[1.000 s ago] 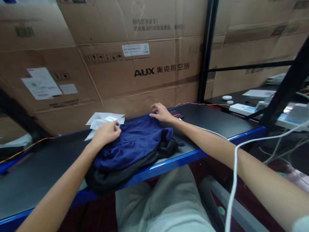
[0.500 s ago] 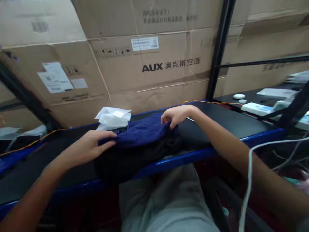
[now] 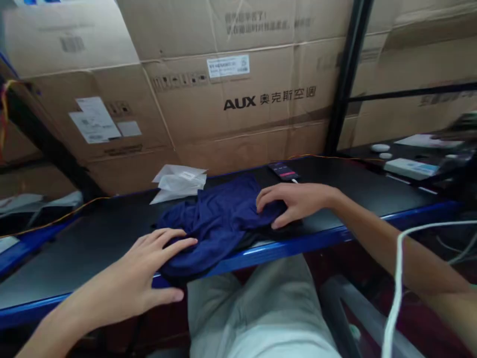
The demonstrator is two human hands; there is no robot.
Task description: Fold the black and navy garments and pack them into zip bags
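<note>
At the blue-edged front of a black shelf [image 3: 97, 243], crumpled navy fabric [image 3: 223, 211] is spread over black cloth [image 3: 248, 241]. At its left edge the left hand [image 3: 139, 273] is splayed wide, nothing gripped; on its right, the right hand [image 3: 300, 198] is rested half-open, thumb apart. Behind, crinkled translucent plastic packets [image 3: 179, 181] and a lit smartphone [image 3: 283, 171] are backed by a cardboard carton [image 3: 242, 124] printed "AUX 奥克斯空调", contents hidden.

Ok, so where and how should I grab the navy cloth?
I'd pinch the navy cloth by its near left edge and right end, coming from left and right. It lies loose and wrinkled, and that near left edge seems to overhang the blue rail, leaving room for a thumb underneath. The left hand and right hand are at those spots.
</note>
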